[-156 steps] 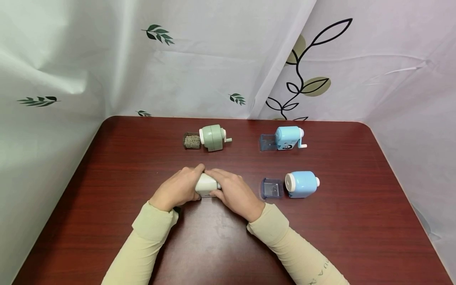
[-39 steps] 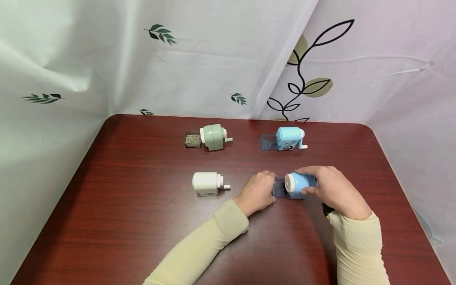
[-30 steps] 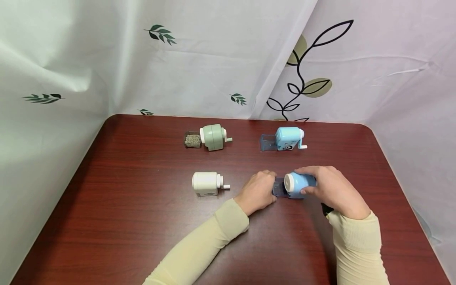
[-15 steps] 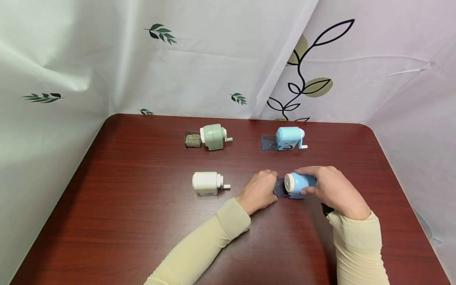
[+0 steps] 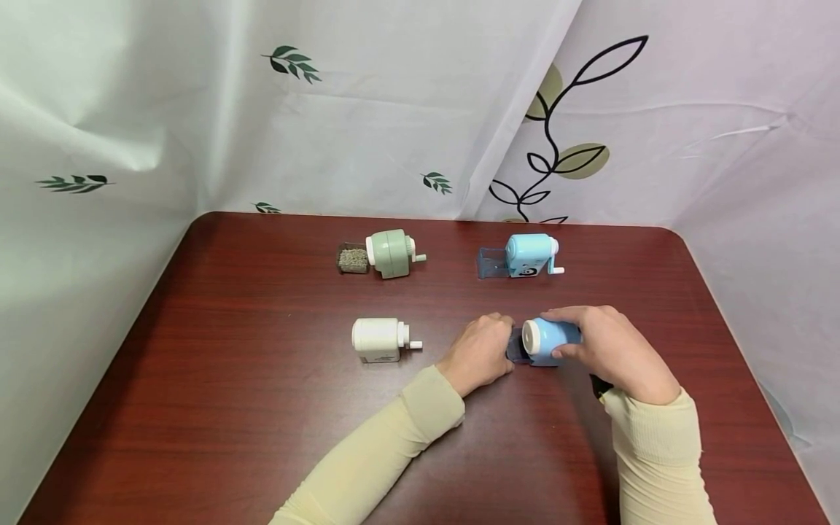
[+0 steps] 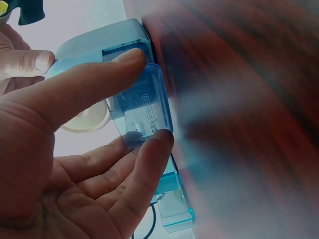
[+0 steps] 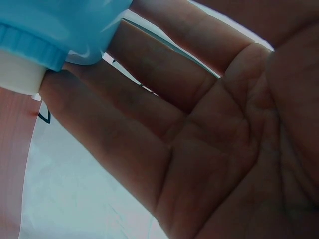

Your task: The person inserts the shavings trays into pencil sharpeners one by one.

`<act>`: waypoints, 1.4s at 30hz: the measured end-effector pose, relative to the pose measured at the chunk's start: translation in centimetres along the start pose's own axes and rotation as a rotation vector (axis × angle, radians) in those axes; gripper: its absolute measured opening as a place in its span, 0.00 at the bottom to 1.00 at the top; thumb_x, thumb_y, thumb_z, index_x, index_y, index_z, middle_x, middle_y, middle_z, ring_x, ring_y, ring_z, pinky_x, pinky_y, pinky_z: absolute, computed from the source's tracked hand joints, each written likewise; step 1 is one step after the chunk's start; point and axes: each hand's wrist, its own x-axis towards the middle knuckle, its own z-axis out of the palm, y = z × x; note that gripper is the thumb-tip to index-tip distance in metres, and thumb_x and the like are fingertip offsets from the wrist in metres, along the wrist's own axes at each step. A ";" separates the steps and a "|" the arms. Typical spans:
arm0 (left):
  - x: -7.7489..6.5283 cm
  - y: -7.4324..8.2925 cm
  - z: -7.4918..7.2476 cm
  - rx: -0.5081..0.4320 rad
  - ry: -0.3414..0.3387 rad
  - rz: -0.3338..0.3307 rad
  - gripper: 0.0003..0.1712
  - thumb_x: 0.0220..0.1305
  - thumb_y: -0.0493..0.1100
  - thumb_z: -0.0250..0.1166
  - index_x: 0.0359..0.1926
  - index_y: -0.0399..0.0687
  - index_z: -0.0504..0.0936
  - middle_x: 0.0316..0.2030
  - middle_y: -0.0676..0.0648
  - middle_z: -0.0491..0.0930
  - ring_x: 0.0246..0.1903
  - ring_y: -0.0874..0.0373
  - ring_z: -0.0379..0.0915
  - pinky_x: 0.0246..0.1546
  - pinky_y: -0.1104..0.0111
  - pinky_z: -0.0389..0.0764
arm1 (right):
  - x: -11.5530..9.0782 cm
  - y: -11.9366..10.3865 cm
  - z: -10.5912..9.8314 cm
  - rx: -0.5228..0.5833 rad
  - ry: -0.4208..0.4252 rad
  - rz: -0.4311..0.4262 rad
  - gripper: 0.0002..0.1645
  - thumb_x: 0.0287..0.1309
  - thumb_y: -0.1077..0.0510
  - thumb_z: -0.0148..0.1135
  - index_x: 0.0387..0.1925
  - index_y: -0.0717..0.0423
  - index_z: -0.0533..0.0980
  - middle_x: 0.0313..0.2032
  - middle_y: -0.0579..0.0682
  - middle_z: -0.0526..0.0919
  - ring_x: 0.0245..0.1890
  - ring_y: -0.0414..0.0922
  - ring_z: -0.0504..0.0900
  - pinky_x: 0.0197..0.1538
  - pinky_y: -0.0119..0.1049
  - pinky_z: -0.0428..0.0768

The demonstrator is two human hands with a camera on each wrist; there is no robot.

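Note:
A blue crank pencil sharpener with a white round front stands on the table, right of centre. My right hand grips its body from the right, thumb on the near side and fingers on the far side. From the left, my left hand pinches the clear blue shavings drawer between thumb and fingers. That drawer is partly inside the slot below the sharpener's front. In the right wrist view, fingertips touch the blue body near its ribbed collar and white end knob.
A white pencil sharpener stands left of my left hand. Behind are a green sharpener, its drawer pulled out and full of shavings, and a light blue one with its clear drawer out. A patterned curtain hangs behind the table.
Both hands have left the white sharpener for the blue one. Lately my left hand has edged right, moving the clear drawer further into the blue sharpener, while my right hand has stayed put.

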 end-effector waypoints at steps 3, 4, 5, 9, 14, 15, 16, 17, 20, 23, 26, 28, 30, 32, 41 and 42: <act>0.1 0.0 0.1 -0.004 0.004 0.000 0.28 0.47 0.44 0.81 0.49 0.40 0.83 0.41 0.47 0.83 0.42 0.54 0.82 0.43 0.65 0.82 | 0.0 0.0 0.0 -0.001 -0.001 0.002 0.30 0.42 0.62 0.80 0.52 0.55 0.84 0.44 0.56 0.87 0.41 0.52 0.84 0.45 0.51 0.79; 0.1 0.0 0.1 -0.005 0.005 0.000 0.28 0.47 0.44 0.82 0.49 0.40 0.83 0.41 0.47 0.83 0.41 0.55 0.82 0.43 0.65 0.82 | 0.1 0.0 0.0 -0.001 -0.002 0.003 0.29 0.42 0.62 0.80 0.52 0.55 0.84 0.44 0.56 0.87 0.41 0.52 0.84 0.45 0.51 0.79; 0.1 0.0 0.2 -0.006 0.004 -0.001 0.28 0.47 0.44 0.82 0.49 0.40 0.83 0.41 0.47 0.83 0.42 0.55 0.82 0.43 0.65 0.82 | 0.1 0.0 0.1 0.000 -0.003 0.003 0.29 0.42 0.62 0.80 0.52 0.55 0.84 0.44 0.56 0.87 0.41 0.52 0.84 0.45 0.51 0.79; 0.2 0.1 0.2 -0.009 -0.003 -0.006 0.28 0.48 0.45 0.81 0.49 0.40 0.83 0.41 0.47 0.83 0.42 0.55 0.82 0.43 0.66 0.82 | 0.1 -0.1 0.1 -0.004 -0.004 0.004 0.30 0.42 0.62 0.80 0.52 0.56 0.84 0.44 0.56 0.87 0.41 0.52 0.84 0.45 0.51 0.79; 0.2 0.2 0.2 -0.002 -0.003 -0.008 0.29 0.49 0.46 0.81 0.51 0.40 0.83 0.42 0.47 0.83 0.42 0.55 0.82 0.44 0.66 0.81 | 0.2 -0.1 0.2 -0.003 -0.005 0.000 0.29 0.42 0.62 0.80 0.51 0.56 0.84 0.43 0.55 0.87 0.40 0.51 0.84 0.44 0.50 0.79; 0.2 0.2 0.2 0.002 -0.001 -0.007 0.30 0.49 0.46 0.81 0.51 0.41 0.83 0.42 0.47 0.83 0.43 0.55 0.82 0.45 0.66 0.81 | 0.2 -0.1 0.2 -0.002 -0.004 -0.001 0.29 0.42 0.62 0.80 0.51 0.56 0.84 0.43 0.55 0.87 0.40 0.51 0.84 0.44 0.50 0.79; 0.2 0.2 0.2 0.006 -0.001 -0.006 0.30 0.49 0.47 0.82 0.51 0.41 0.83 0.42 0.47 0.83 0.43 0.55 0.82 0.45 0.66 0.81 | 0.2 -0.1 0.2 -0.003 -0.004 -0.002 0.29 0.42 0.62 0.80 0.51 0.56 0.84 0.43 0.55 0.87 0.40 0.51 0.84 0.44 0.50 0.79; 0.2 0.2 0.2 0.010 -0.001 -0.004 0.30 0.48 0.47 0.82 0.51 0.41 0.83 0.41 0.47 0.83 0.43 0.55 0.82 0.45 0.66 0.81 | 0.2 -0.1 0.2 -0.002 -0.003 -0.003 0.29 0.42 0.62 0.80 0.51 0.56 0.85 0.43 0.55 0.87 0.39 0.51 0.84 0.44 0.50 0.79; 0.3 0.3 0.3 0.012 -0.002 -0.001 0.30 0.48 0.47 0.82 0.51 0.41 0.83 0.41 0.47 0.83 0.43 0.55 0.82 0.45 0.66 0.81 | 0.2 -0.1 0.2 -0.004 0.000 -0.005 0.29 0.41 0.62 0.80 0.51 0.56 0.85 0.43 0.56 0.87 0.39 0.51 0.84 0.44 0.50 0.79; 0.4 0.4 0.4 0.012 -0.001 0.001 0.30 0.48 0.47 0.82 0.51 0.41 0.83 0.41 0.47 0.83 0.42 0.55 0.82 0.44 0.66 0.81 | 0.2 -0.1 0.2 -0.006 0.003 -0.005 0.29 0.41 0.62 0.81 0.51 0.56 0.85 0.44 0.56 0.87 0.40 0.51 0.84 0.44 0.50 0.79; 0.5 0.5 0.5 0.014 0.001 0.004 0.30 0.48 0.47 0.82 0.51 0.41 0.83 0.40 0.47 0.83 0.41 0.56 0.82 0.43 0.66 0.82 | 0.1 -0.1 0.2 -0.007 0.003 -0.002 0.30 0.41 0.63 0.81 0.51 0.56 0.85 0.44 0.56 0.87 0.39 0.51 0.84 0.44 0.50 0.79; 0.6 0.5 0.5 0.019 0.001 0.006 0.30 0.48 0.48 0.82 0.50 0.41 0.83 0.40 0.48 0.83 0.41 0.56 0.82 0.44 0.66 0.81 | 0.1 -0.1 0.2 -0.007 0.002 0.001 0.30 0.41 0.62 0.81 0.51 0.56 0.84 0.44 0.57 0.87 0.39 0.52 0.84 0.44 0.50 0.79; 0.6 0.6 0.5 0.023 0.000 0.010 0.30 0.48 0.48 0.82 0.51 0.41 0.83 0.40 0.48 0.83 0.41 0.56 0.81 0.45 0.66 0.81 | 0.1 -0.1 0.2 -0.008 0.002 0.004 0.30 0.41 0.62 0.81 0.51 0.56 0.84 0.44 0.57 0.87 0.39 0.52 0.83 0.44 0.50 0.79; 0.7 0.6 0.5 0.028 -0.002 0.013 0.30 0.48 0.48 0.82 0.50 0.41 0.83 0.40 0.48 0.83 0.42 0.56 0.81 0.45 0.67 0.81 | 0.1 -0.1 0.2 -0.010 0.004 0.006 0.30 0.41 0.62 0.81 0.51 0.56 0.84 0.44 0.57 0.87 0.39 0.52 0.83 0.44 0.50 0.79; 0.8 0.9 0.6 0.034 -0.010 0.001 0.30 0.48 0.49 0.82 0.50 0.42 0.83 0.40 0.48 0.83 0.42 0.56 0.81 0.46 0.67 0.81 | 0.1 0.0 0.2 -0.013 0.007 0.003 0.30 0.41 0.62 0.81 0.51 0.57 0.84 0.44 0.57 0.87 0.39 0.52 0.84 0.44 0.51 0.79; 0.9 1.0 0.6 0.034 -0.007 0.001 0.30 0.47 0.49 0.83 0.50 0.42 0.83 0.40 0.48 0.83 0.42 0.56 0.81 0.46 0.67 0.81 | 0.2 0.0 0.2 -0.012 0.007 0.004 0.30 0.41 0.62 0.81 0.51 0.57 0.84 0.44 0.57 0.87 0.40 0.52 0.84 0.44 0.51 0.79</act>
